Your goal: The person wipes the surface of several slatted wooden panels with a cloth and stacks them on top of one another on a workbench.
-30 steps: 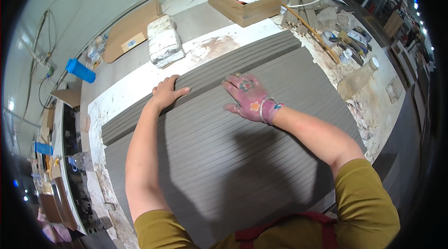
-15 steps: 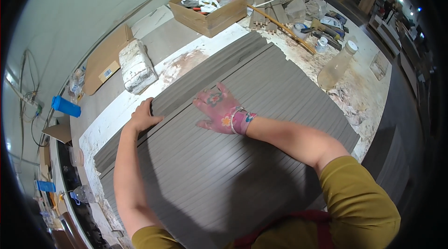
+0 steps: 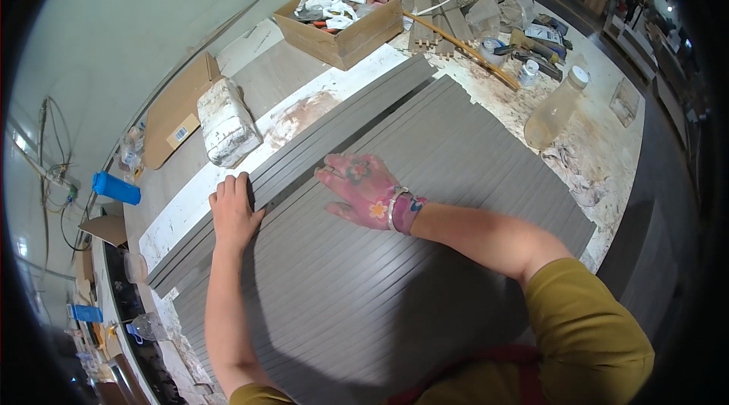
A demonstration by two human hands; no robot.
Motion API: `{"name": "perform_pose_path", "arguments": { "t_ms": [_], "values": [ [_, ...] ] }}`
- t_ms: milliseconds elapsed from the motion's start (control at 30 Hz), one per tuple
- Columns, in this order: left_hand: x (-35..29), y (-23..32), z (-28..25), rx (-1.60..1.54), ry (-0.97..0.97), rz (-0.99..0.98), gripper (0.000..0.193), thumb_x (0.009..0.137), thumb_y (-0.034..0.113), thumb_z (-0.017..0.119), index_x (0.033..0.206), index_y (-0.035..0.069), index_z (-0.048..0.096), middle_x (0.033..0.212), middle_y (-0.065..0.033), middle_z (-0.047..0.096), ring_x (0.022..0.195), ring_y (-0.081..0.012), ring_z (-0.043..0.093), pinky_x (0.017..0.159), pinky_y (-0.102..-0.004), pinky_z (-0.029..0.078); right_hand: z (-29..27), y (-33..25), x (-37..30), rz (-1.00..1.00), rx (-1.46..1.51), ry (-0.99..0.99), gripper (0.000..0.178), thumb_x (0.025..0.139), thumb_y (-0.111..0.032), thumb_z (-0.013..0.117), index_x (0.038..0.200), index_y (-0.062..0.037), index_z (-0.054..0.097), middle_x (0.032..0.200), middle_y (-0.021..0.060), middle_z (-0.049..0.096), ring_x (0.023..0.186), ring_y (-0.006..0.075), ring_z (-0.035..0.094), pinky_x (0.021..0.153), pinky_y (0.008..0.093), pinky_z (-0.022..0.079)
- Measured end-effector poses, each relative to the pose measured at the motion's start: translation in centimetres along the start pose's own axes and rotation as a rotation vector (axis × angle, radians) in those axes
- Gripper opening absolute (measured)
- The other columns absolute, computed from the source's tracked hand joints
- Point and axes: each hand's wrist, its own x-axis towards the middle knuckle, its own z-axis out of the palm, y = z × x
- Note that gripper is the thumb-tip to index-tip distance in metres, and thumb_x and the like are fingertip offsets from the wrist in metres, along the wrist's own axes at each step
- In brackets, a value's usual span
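Long grey wood-look strips (image 3: 425, 177) lie side by side and cover most of the bench before me. A narrower bundle of grey strips (image 3: 380, 90) lies along their far side, with a dark gap between the two groups. Bare, my left hand (image 3: 234, 211) wraps its fingers over the bundle's far edge, and its thumb reaches into the gap. My right hand (image 3: 364, 189), in a pink flowered glove with a bracelet at the wrist, rests flat on the wide group beside the gap, fingers stretched and holding nothing.
Beyond the strips stand a cardboard box (image 3: 342, 48) of rags and a white-smeared block (image 3: 228, 124). To the right are a cloudy bottle (image 3: 554, 109), a wooden stick (image 3: 463, 48) and several tools (image 3: 535, 44). A blue cup (image 3: 116, 187) lies at the left.
The gap between the far bundle and the wide group has widened. My left hand's fingers have closed further over the bundle; my right hand has shifted slightly nearer me.
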Motion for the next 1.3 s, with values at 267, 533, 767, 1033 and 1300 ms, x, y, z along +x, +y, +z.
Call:
{"name": "perform_pose_path", "arguments": {
  "t_ms": [267,533,767,1033,1300],
  "values": [
    [-5.3,1.2,-7.8,0.285,0.218,0.000,0.080,0.050,0.010,0.082,0.123,0.010,0.051,0.109,-0.0079,0.053,0.105,-0.0278,0.050,0.090,-0.0422,0.037,-6.4,3.0,5.6,-0.282,0.079,0.483,0.047,0.090,-0.038,0.054,0.130,-0.0158,0.052,0.124,0.0121,0.055,0.113,0.0315,0.053,0.095,0.0446,0.040],
    [-12.8,3.6,-10.2,0.442,0.392,-0.013,0.068,0.051,0.010,0.074,0.117,0.011,0.058,0.112,-0.0065,0.057,0.102,-0.0274,0.053,0.088,-0.0406,0.036,-7.9,-2.6,16.4,-0.228,0.378,-0.774,0.085,0.083,-0.073,0.045,0.133,-0.0042,0.050,0.136,0.0155,0.051,0.125,0.0265,0.046,0.105,0.0369,0.033],
    [-17.4,6.4,-6.9,0.265,0.330,-0.048,0.052,0.063,0.018,0.073,0.113,0.020,0.061,0.112,-0.0043,0.056,0.098,-0.0232,0.052,0.084,-0.0399,0.034,-4.2,-6.5,11.7,-0.209,0.306,-1.348,0.094,0.078,-0.079,0.046,0.141,-0.0086,0.043,0.146,0.0129,0.041,0.130,0.0266,0.041,0.106,0.0379,0.032],
    [-18.2,7.9,-4.0,0.282,0.351,-0.021,0.057,0.066,0.037,0.073,0.120,0.025,0.057,0.119,-0.0021,0.053,0.095,-0.0157,0.052,0.078,-0.0323,0.034,-3.5,-4.9,8.8,-0.394,0.255,-1.086,0.088,0.076,-0.076,0.053,0.137,-0.0113,0.048,0.117,0.0176,0.063,0.104,0.0301,0.061,0.091,0.0401,0.046],
    [-18.5,7.3,-9.4,-0.103,-0.039,-0.113,0.085,0.059,0.042,0.081,0.133,0.015,0.047,0.127,-0.0135,0.051,0.117,-0.0305,0.050,0.094,-0.0428,0.040,-6.6,-7.3,2.2,-0.577,0.096,-0.558,0.089,0.067,-0.062,0.072,0.133,-0.0090,0.045,0.106,0.0196,0.062,0.096,0.0357,0.061,0.085,0.0453,0.046]
  ]
}}
